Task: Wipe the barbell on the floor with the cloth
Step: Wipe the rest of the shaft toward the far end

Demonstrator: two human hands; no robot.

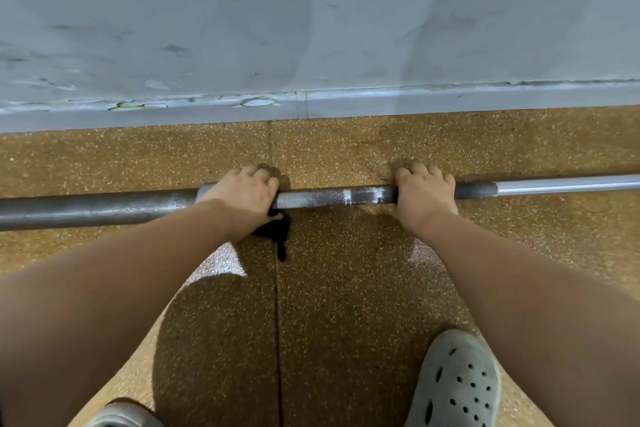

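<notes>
So the barbell (329, 196) is lying flat on the floor (346, 305), running left to right across the whole view, parallel to the wall (311, 28) and not far from the skirting at its base. The stretch between the hands is knurled and looks dusted with white, with two brighter white rings; off to the right it turns smooth and shiny, to the left it's a duller, thicker grey.

The left hand (242, 199) is curled over the bar with the cloth (277, 230) bunched under the palm, a dark scrap of it hanging out below the thumb and touching the floor. Fingers are closed around bar and cloth together. The right hand (426, 198) grips the bare bar a bit further right, fingers wrapped over the top, nothing else in it.

Floor is that speckled orange-brown rubber tile stuff with a seam running down the middle. A grey perforated clog (457, 381) sits bottom right, and the edge of another shoe (121, 418) peeks in bottom left.
</notes>
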